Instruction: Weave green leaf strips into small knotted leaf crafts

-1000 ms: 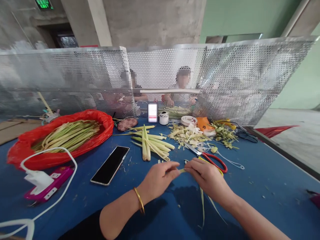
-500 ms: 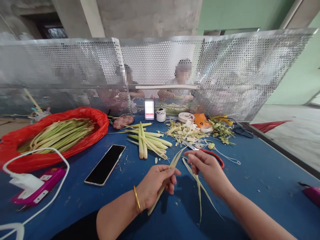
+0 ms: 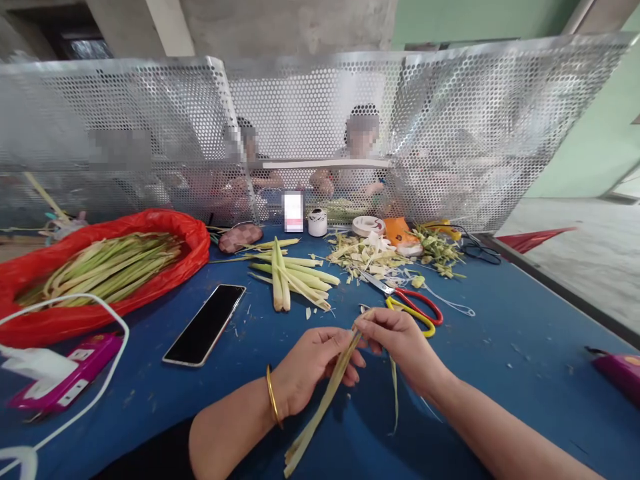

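Note:
My left hand (image 3: 310,365), a gold bangle on its wrist, is closed round a long pale green leaf stalk (image 3: 320,407) that slants down toward me over the blue table (image 3: 500,347). My right hand (image 3: 397,340) pinches the top end of the same stalk, with a thin peeled strip (image 3: 394,397) dangling below it. Both hands meet above the table's near middle. Red and yellow handled scissors (image 3: 407,303) lie just beyond my right hand.
A red bag (image 3: 190,250) of green stalks lies at the left, a black phone (image 3: 204,325) and several trimmed stalks (image 3: 290,277) ahead. Cut scraps (image 3: 370,257) pile at the back. A pink power strip (image 3: 65,377) with white cable sits near left. People sit behind a perforated metal screen (image 3: 450,133).
My hands, apart half a second ago with the stalk and strip spread, have come together again at the stalk's top. The stalk now hangs lower toward me.

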Motion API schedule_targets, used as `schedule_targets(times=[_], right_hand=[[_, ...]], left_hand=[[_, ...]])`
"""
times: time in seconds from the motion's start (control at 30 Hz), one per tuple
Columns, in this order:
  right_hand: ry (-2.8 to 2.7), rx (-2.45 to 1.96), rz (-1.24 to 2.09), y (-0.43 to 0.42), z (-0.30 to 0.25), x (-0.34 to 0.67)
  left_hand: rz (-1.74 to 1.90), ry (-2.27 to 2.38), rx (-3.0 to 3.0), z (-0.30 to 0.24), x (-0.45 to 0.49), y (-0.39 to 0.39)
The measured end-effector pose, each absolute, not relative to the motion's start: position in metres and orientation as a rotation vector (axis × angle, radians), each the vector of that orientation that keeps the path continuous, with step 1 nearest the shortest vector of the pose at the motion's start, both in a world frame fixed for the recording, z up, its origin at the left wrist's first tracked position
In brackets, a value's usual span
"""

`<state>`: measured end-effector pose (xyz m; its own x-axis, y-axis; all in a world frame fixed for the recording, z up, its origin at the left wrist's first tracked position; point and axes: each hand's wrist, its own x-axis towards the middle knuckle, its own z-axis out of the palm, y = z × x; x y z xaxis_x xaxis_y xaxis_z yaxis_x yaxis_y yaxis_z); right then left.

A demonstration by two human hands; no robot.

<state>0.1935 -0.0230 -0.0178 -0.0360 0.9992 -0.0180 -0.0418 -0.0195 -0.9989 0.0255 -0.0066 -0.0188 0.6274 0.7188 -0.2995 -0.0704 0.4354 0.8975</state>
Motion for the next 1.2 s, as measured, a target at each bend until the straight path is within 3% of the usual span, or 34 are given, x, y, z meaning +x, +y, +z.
schedule_targets(times=[0.3,0.43,0.57,0.7,0.87,1.03,1.1,1.2], right_hand=[[-1.32,-1.17,1.257,-0.022,-0.013,0.199],[-1.868,-1.299,0.866,-0.022,0.01,0.231],[-2.488,-1.396,0.813,-0.027,0.016,0.251],[-2.626,-1.444,0.676,-0.028,0.001,0.245],[-2.428,-1.374,0.638,-0.022,0.001,0.239],[-1.529,-1.211,0.365,-0.027,0.012,0.235],[-1.207,-1.15,0.536,-0.03,0.013,0.233],[-1.138,-1.132,1.178,-0.031,0.01,0.226]], left_hand=[[0.556,0.803,0.953,-0.024,0.026,-0.004],[0.626,0.847,0.886,-0.02,0.023,0.001],[0.636,0.89,0.773,-0.02,0.023,0.005],[0.635,0.888,0.738,-0.021,0.023,0.005],[0.671,0.863,0.743,-0.025,0.022,0.005],[0.716,0.827,0.746,-0.025,0.022,0.003],[0.724,0.811,0.767,-0.024,0.023,0.003],[0.716,0.768,0.805,-0.021,0.024,0.001]])
